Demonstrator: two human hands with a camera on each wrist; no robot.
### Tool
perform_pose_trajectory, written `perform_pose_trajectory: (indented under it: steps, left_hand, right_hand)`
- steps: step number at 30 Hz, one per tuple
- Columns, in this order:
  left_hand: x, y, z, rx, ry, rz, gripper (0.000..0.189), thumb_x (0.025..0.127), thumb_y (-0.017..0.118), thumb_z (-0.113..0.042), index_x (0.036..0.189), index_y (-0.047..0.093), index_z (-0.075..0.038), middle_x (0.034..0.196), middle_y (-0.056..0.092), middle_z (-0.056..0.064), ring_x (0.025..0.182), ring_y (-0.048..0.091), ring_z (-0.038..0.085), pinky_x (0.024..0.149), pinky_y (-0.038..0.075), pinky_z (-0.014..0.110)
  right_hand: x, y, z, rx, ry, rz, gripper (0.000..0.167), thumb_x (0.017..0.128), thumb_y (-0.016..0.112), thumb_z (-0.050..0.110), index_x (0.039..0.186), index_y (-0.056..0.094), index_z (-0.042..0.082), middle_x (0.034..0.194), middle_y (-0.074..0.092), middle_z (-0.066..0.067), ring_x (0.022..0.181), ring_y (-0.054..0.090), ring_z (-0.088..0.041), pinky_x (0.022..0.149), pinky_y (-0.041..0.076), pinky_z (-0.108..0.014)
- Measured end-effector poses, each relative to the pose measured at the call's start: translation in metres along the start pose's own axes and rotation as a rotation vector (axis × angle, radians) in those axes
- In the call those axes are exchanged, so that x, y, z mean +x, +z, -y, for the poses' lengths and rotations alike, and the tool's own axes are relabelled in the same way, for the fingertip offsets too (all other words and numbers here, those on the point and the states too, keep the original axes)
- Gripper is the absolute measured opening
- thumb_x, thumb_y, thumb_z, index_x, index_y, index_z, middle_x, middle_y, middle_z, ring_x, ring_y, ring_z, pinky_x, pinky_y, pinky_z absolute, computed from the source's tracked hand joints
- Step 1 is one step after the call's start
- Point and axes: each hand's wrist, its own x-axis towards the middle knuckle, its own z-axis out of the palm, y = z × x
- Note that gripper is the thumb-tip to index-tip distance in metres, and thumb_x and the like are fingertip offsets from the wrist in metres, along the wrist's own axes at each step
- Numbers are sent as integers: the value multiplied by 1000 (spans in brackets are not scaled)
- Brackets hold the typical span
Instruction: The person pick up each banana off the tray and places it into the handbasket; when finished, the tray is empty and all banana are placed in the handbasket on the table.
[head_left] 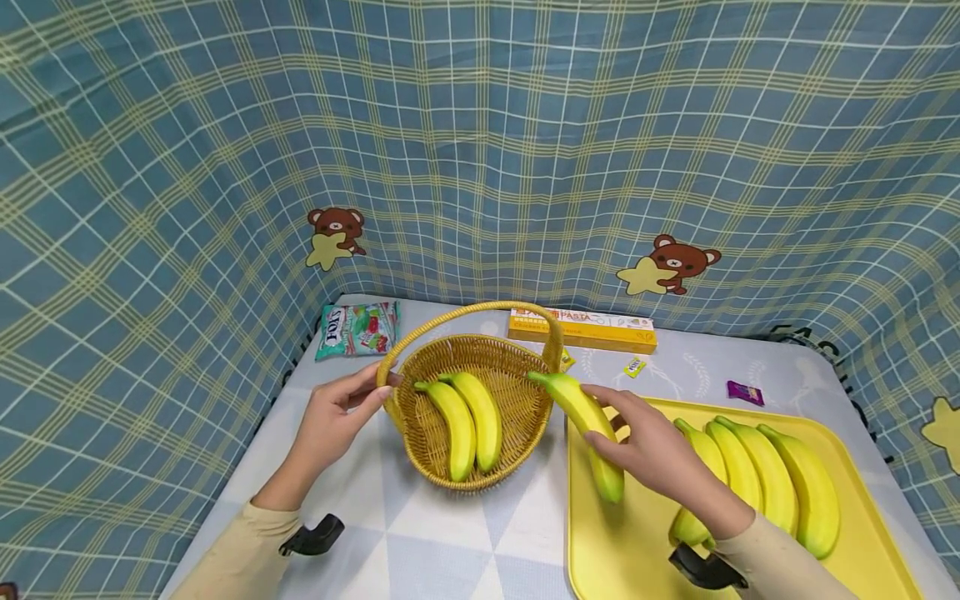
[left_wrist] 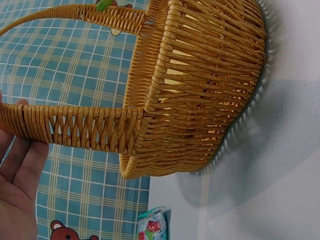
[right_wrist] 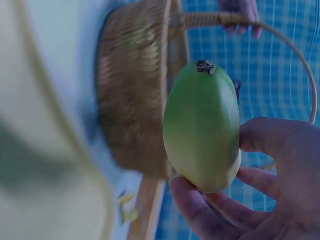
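A brown wicker basket (head_left: 517, 417) stands on the table with two bananas (head_left: 467, 425) lying side by side in it. My left hand (head_left: 333, 421) holds the left side of its arched handle (left_wrist: 90, 127), fingers behind the woven strip. In my right hand (head_left: 652, 437) a third banana (head_left: 581, 408) is pinched between thumb and fingers, its stem end overlapping the basket's right rim in the head view. The right wrist view shows that banana's greenish tip (right_wrist: 202, 115) close up. Several more bananas (head_left: 772, 479) lie on the yellow tray (head_left: 622, 558), partly behind the right forearm.
Behind the basket lie a pasta box (head_left: 581, 332) and, at the left, a green candy bag (head_left: 356, 329). Small wrapped sweets, one yellow (head_left: 634, 367) and one purple (head_left: 745, 392), lie beyond the tray. A checked cloth (head_left: 480, 167) hangs around the table's back and sides.
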Motion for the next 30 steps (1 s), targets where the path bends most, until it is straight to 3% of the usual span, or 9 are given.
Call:
perform_pose_trajectory:
  steps: [7,12,19,26,30]
  left_hand:
    - [0,-1,0,-2,9,-1,38,99,65,-2,137,66,-10,112,75,5,106,68,5,87,57,19]
    - [0,-1,0,-6,22,0,38,99,65,-1,137,65,-8,112,75,6,105,68,6,87,57,19]
    - [0,0,-1,-17,18,0,39,99,65,-1,137,65,-7,113,75,7,105,68,6,87,57,20]
    - [1,0,0,-6,38,5,40,97,65,3,137,64,-1,113,75,11,106,67,4,87,56,18]
    - [1,0,0,-17,40,-1,41,97,65,4,137,65,-4,113,75,10,105,68,5,86,57,18]
  right_hand:
    - [40,17,38,-13,-108,54,62,94,73,32,151,50,23,135,60,-4,94,60,-14,70,52,-30]
    - [76,32,53,-97,-120,71,63,94,71,30,152,49,18,131,62,-12,95,61,-21,75,53,-38]
    - [111,60,58,-223,-61,139,55,97,70,26,147,54,10,134,62,-18,89,65,-24,68,53,-39]
    - [126,78,56,-234,14,172,56,97,71,25,148,52,12,137,58,-20,80,66,-24,64,54,-38]
    - [130,87,53,-257,38,221,58,99,69,25,152,48,11,145,52,-23,100,67,-30,75,57,-41]
